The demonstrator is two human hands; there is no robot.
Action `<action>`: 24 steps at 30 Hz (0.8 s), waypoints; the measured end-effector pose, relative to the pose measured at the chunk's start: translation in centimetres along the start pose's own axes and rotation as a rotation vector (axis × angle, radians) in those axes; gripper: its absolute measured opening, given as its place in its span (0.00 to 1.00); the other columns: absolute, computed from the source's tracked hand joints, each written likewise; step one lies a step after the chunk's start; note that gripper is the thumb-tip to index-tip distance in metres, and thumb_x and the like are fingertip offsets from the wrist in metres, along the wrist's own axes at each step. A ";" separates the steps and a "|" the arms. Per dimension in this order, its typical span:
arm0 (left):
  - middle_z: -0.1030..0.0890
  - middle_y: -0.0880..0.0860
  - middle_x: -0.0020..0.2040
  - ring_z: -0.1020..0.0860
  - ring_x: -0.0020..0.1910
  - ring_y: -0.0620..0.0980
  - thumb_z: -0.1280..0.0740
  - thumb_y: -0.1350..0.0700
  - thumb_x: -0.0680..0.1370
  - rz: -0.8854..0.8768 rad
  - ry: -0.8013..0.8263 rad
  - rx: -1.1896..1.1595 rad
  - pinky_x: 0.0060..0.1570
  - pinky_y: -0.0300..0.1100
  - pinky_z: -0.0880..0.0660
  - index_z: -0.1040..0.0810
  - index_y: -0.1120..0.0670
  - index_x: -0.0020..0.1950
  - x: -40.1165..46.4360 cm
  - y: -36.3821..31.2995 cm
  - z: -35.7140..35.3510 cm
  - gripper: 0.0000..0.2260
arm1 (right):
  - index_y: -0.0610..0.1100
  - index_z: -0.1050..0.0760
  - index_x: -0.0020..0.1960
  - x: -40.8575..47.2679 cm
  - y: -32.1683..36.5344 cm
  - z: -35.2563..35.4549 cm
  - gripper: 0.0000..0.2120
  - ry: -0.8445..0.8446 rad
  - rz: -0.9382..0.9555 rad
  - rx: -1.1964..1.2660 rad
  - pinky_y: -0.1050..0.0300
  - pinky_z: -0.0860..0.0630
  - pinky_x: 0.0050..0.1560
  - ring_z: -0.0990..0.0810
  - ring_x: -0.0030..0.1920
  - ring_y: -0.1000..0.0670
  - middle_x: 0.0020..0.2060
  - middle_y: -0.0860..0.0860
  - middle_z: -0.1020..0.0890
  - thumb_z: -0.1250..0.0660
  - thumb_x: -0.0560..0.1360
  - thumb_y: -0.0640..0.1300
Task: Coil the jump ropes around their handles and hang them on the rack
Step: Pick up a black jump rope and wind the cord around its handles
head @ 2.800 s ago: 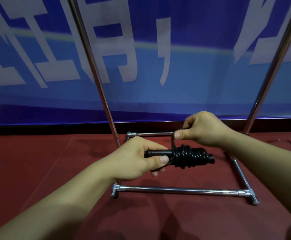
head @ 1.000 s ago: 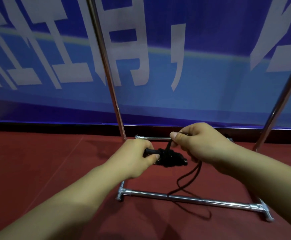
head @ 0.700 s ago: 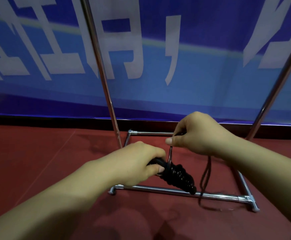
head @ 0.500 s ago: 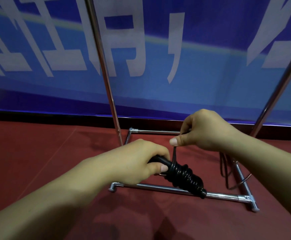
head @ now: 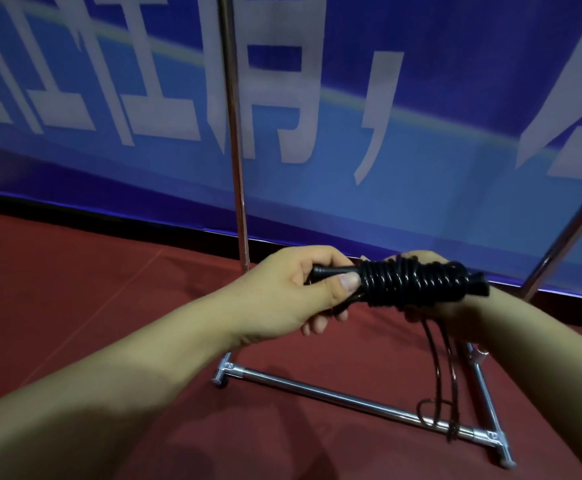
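Two bare hands hold one black jump rope point(head: 417, 284) in the air above the red floor point(head: 75, 289), in front of the rack point(head: 334, 398). The left hand point(head: 293, 296) grips the bare, tapered end of the smooth black handles point(head: 334, 271), thumb pressed on top, fingers curled beneath. Glossy round cord is coiled in tight parallel turns around the handles. The right hand point(head: 445, 311) sits behind and under the coil; it touches the bundle, but whether its fingers close on it cannot be told. Several loose strands hang down to the rack's polished tubular base bar. Two chrome uprights rise before a blue banner point(head: 421, 150) with white lettering.
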State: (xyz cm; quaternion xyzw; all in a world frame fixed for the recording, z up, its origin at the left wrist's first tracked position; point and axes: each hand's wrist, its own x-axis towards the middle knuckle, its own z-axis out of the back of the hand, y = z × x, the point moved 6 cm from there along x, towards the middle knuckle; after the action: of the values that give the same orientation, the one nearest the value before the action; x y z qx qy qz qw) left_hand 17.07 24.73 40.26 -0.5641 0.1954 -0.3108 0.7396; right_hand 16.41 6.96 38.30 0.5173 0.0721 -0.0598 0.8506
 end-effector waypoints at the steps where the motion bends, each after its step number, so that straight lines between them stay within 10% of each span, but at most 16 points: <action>1: 0.19 0.51 0.35 0.25 0.28 0.46 0.36 0.56 0.83 -0.006 -0.038 -0.025 0.30 0.38 0.27 0.23 0.58 0.52 0.1 0.0 0.2 0.07 | 0.44 0.22 0.36 0.1 -0.2 -0.3 0.10 -0.018 -0.004 -0.021 0.61 0.37 0.28 0.33 0.28 0.52 0.28 0.47 0.26 0.32 0.75 0.35; 7: 0.18 0.52 0.35 0.24 0.28 0.45 0.36 0.55 0.83 0.003 -0.278 -0.062 0.29 0.35 0.27 0.22 0.60 0.49 0.6 0.6 1.7 0.09 | 0.45 0.20 0.40 0.2 0.7 -2.4 0.15 -0.010 0.033 -0.042 0.59 0.35 0.26 0.31 0.29 0.51 0.27 0.51 0.22 0.34 0.79 0.54; 18: 0.16 0.51 0.33 0.20 0.29 0.48 0.32 0.50 0.81 0.130 -0.531 0.166 0.35 0.48 0.22 0.21 0.55 0.47 0.9 4.2 5.3 0.09 | 0.50 0.20 0.42 -0.9 2.3 -5.1 0.09 0.238 0.177 -0.150 0.65 0.31 0.27 0.29 0.25 0.55 0.31 0.53 0.19 0.33 0.80 0.49; 24: 0.17 0.47 0.30 0.19 0.29 0.44 0.32 0.48 0.79 0.133 -0.572 0.462 0.30 0.36 0.27 0.22 0.49 0.43 0.7 3.7 5.4 0.08 | 0.46 0.21 0.56 -1.0 2.1 -5.9 0.06 0.296 0.168 -0.161 0.62 0.27 0.31 0.26 0.27 0.54 0.36 0.51 0.16 0.34 0.81 0.44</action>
State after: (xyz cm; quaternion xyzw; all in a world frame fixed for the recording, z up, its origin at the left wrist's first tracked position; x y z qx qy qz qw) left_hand 21.92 28.68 38.28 -0.4324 -0.0584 -0.1279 0.8907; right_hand 15.47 13.17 37.65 0.4548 0.1577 0.0942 0.8714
